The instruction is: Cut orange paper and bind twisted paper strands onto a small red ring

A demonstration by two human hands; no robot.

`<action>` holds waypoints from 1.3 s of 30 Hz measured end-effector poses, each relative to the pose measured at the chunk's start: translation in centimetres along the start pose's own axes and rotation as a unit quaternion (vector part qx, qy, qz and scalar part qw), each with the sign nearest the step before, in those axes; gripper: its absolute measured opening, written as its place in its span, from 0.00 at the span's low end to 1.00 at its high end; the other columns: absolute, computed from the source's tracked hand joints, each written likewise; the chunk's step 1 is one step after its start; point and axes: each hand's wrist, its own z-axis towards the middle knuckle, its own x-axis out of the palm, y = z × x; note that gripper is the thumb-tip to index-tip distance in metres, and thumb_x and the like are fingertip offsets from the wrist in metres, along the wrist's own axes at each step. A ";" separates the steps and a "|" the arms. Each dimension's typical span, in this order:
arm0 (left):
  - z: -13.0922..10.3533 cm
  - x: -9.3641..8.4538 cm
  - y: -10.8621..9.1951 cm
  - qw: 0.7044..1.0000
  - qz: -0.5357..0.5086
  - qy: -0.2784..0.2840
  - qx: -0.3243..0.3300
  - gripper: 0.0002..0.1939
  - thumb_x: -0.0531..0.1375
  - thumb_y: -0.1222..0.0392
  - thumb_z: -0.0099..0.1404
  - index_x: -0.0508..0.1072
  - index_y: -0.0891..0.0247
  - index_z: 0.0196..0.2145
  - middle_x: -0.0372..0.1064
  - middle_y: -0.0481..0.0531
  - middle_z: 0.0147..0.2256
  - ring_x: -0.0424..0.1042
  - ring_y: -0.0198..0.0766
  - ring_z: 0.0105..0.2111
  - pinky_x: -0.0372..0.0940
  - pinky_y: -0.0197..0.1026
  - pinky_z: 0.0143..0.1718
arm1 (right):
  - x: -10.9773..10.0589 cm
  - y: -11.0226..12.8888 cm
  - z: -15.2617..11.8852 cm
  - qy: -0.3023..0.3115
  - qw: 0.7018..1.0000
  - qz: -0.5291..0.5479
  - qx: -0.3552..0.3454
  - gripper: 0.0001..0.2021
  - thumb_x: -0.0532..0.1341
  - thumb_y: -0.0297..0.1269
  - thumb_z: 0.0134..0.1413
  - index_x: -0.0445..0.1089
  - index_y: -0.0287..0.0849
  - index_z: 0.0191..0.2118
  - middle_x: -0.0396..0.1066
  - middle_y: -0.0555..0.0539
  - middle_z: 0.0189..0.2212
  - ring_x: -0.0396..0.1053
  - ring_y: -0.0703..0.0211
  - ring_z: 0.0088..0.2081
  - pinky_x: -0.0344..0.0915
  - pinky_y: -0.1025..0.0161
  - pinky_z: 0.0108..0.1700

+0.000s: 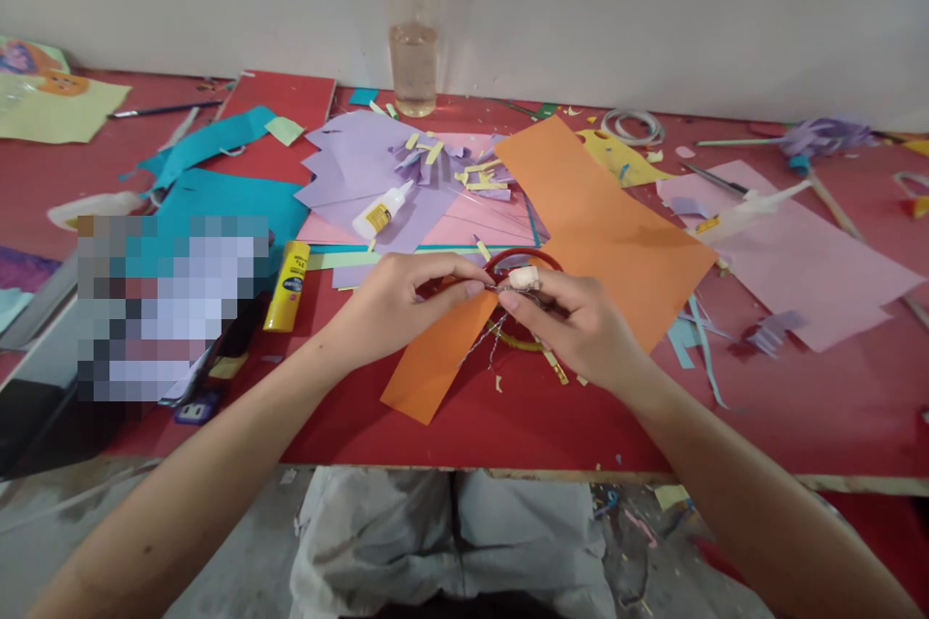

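Both hands meet above the front middle of the red table. My left hand [406, 305] pinches a thin, grey, twisted wire-like strand [496, 343] between thumb and index finger. My right hand [581, 319] is closed on the same strand just beside it; a whitish wrap [524, 278] covers a fingertip there. Loose ends of the strand dangle below the fingers. Under the hands lies an orange paper strip [428, 368]. Behind them a red ring-shaped rim [526, 254] is partly hidden by the fingers.
A yellow glue stick [287, 286], a small glue bottle [381, 210] and purple paper [363, 160] lie left of centre. To the right are a large orange sheet [610, 222] and pink paper [791, 251]. A water bottle [415, 68] stands at the wall; a blurred-out device [181, 309] sits left.
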 end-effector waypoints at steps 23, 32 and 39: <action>-0.1 0.0 0.2 1.000 0.003 0.000 0.005 0.10 0.58 0.55 0.68 0.78 0.61 0.40 0.78 0.50 0.40 0.75 0.36 0.39 0.67 0.32 0.36 | -0.1 -0.1 -0.1 0.004 1.000 -0.011 -0.002 0.12 0.57 0.40 0.64 0.65 0.42 0.29 0.50 0.57 0.19 0.47 0.69 0.20 0.47 0.67 0.23; -0.1 0.0 0.3 1.000 0.004 0.003 0.005 0.10 0.58 0.56 0.68 0.78 0.61 0.40 0.78 0.50 0.40 0.75 0.35 0.38 0.65 0.32 0.35 | -0.1 0.0 0.0 0.006 1.000 -0.012 0.001 0.13 0.57 0.41 0.65 0.64 0.42 0.29 0.50 0.56 0.19 0.47 0.69 0.20 0.47 0.67 0.23; 0.0 0.0 0.2 1.000 0.004 0.002 0.009 0.09 0.58 0.56 0.68 0.78 0.61 0.40 0.78 0.49 0.39 0.75 0.35 0.38 0.66 0.32 0.35 | -0.1 -0.1 0.0 0.004 1.000 -0.009 -0.005 0.12 0.57 0.40 0.64 0.65 0.42 0.29 0.51 0.56 0.20 0.47 0.69 0.20 0.48 0.67 0.23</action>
